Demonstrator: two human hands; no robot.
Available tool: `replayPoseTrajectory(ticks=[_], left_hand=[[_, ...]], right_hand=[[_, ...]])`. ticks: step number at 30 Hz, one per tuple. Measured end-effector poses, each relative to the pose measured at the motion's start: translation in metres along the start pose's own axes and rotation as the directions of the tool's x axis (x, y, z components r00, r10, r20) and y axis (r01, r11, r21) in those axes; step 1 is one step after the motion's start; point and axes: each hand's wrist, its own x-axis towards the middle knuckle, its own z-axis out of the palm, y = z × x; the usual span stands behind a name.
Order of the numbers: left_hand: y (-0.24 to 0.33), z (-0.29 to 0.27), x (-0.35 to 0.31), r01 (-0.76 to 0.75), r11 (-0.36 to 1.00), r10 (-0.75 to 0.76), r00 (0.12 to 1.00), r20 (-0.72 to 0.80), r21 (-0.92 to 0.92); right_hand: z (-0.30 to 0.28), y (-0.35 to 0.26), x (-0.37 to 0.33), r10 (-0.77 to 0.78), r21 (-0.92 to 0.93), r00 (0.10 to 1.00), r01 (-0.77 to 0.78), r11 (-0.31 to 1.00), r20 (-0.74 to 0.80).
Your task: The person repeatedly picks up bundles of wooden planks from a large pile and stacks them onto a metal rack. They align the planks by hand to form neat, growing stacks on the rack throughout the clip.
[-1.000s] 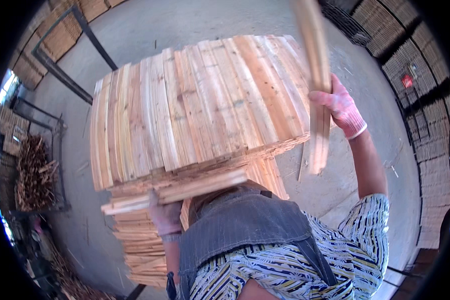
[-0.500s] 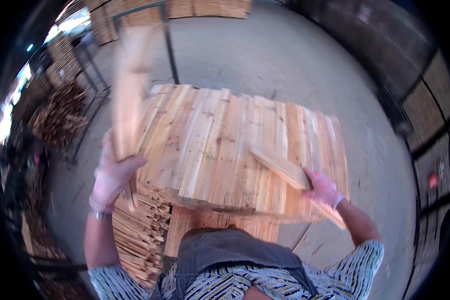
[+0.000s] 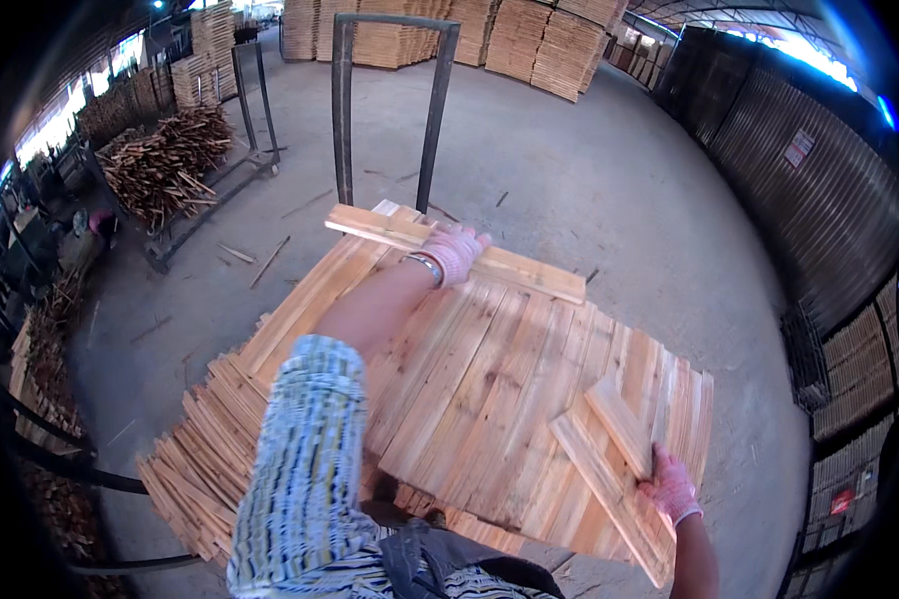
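Note:
My left hand [image 3: 454, 255], in a pinkish-white glove, is closed over the middle of a wooden plank [image 3: 534, 274]. That plank lies crosswise at the far end of a broad stack of planks [image 3: 469, 389]. My right hand [image 3: 672, 487], gloved alike, grips the near end of a shorter plank [image 3: 619, 427] at the stack's right side. Beside and partly under it, a longer plank [image 3: 604, 489] rests diagonally on the top layer. Some of the right fingers are hidden behind the wood.
A dark metal frame [image 3: 438, 110] rises beyond the stack. Thin wood strips [image 3: 190, 464] are heaped at the near left. A rack of scrap sticks [image 3: 165, 165] stands farther left, tall lumber piles [image 3: 539, 45] at the back, and a corrugated metal wall [image 3: 759, 150] on the right.
My left hand has swung its plank from upright at the left to crosswise over the stack's far end. My right hand has moved nearer. The view has shifted, showing more floor.

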Motion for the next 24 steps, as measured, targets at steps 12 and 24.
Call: replayPoseTrajectory(ticks=[12, 24], left_hand=[[-0.018, 0.054, 0.069, -0.098, 0.995, 0.099, 0.975, 0.199, -0.014], [-0.018, 0.044, 0.075, -0.162, 0.977, 0.181, 0.974, 0.139, -0.14]], right_hand=[[0.012, 0.005, 0.005, 0.039, -0.05, 0.999, -0.037, 0.998, 0.035], [-0.053, -0.023, 0.042, -0.025, -0.08, 0.998, 0.03, 0.996, 0.063]])
